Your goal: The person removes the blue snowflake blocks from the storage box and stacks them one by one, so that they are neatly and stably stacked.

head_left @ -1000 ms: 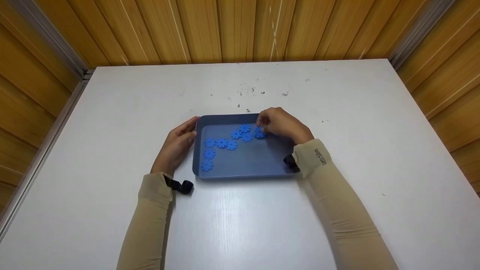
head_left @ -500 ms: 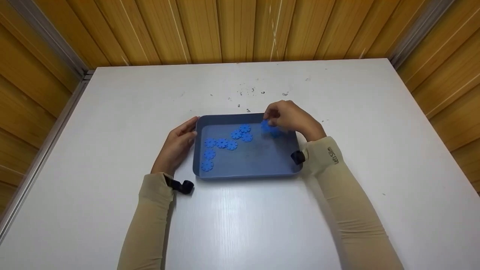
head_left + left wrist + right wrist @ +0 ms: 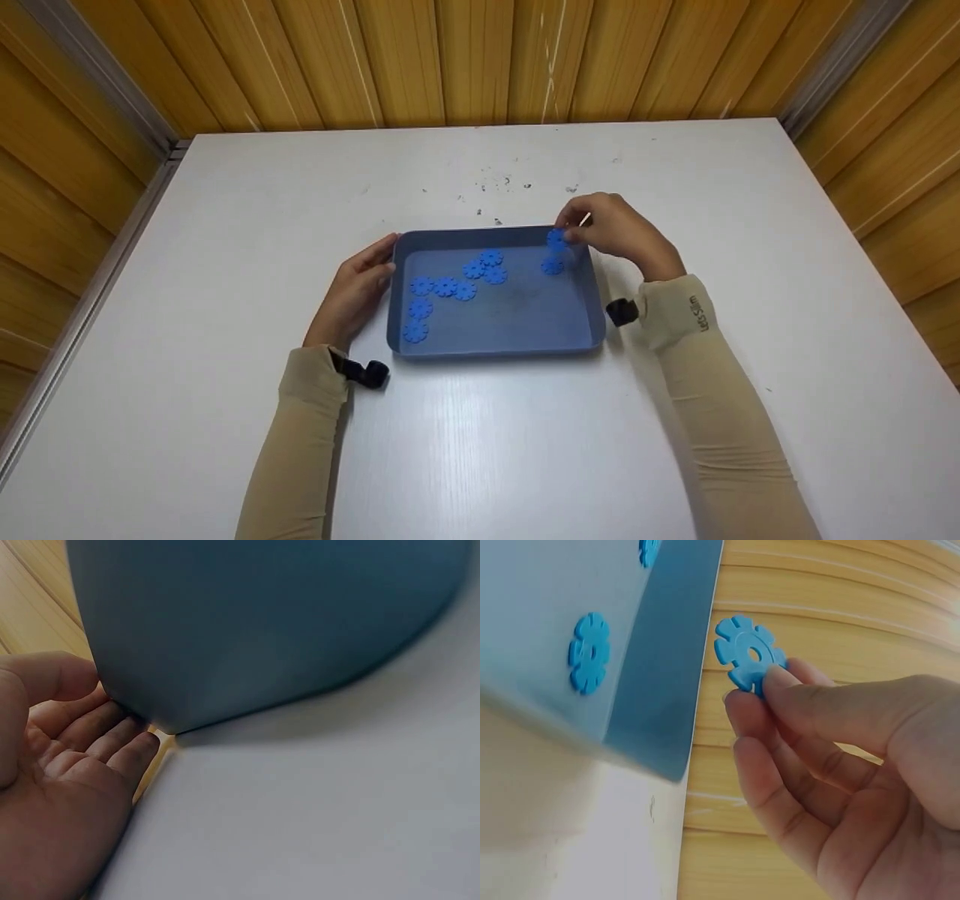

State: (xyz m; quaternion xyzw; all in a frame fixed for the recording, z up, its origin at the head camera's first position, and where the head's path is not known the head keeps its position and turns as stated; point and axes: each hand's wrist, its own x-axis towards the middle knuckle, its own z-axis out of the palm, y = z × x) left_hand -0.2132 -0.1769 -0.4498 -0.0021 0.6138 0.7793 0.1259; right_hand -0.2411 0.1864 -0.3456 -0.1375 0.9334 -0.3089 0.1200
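Note:
A blue-grey tray [image 3: 525, 315] lies on the white table with several blue notched plastic discs in it. My right hand [image 3: 619, 231] pinches one blue notched disc [image 3: 751, 652] between thumb and fingertips. The disc has a round centre hole and is raised over the tray's back right corner. Just below it, another disc [image 3: 552, 265] lies flat on the tray floor. My left hand [image 3: 358, 286] rests against the outside of the tray's left wall [image 3: 225, 630]. Its thumb and fingertips touch the wall, and the fingers look relaxed.
Discs in a bent row [image 3: 444, 286] lie along the tray's left side, and a small group [image 3: 491, 268] lies toward the back middle. White table [image 3: 450, 435] surrounds the tray. Yellow wood-look panels [image 3: 472, 60] stand behind.
The right hand has lifted a disc and moved right and back toward the tray's back right corner. Another disc now lies uncovered beneath it. The left hand stays put.

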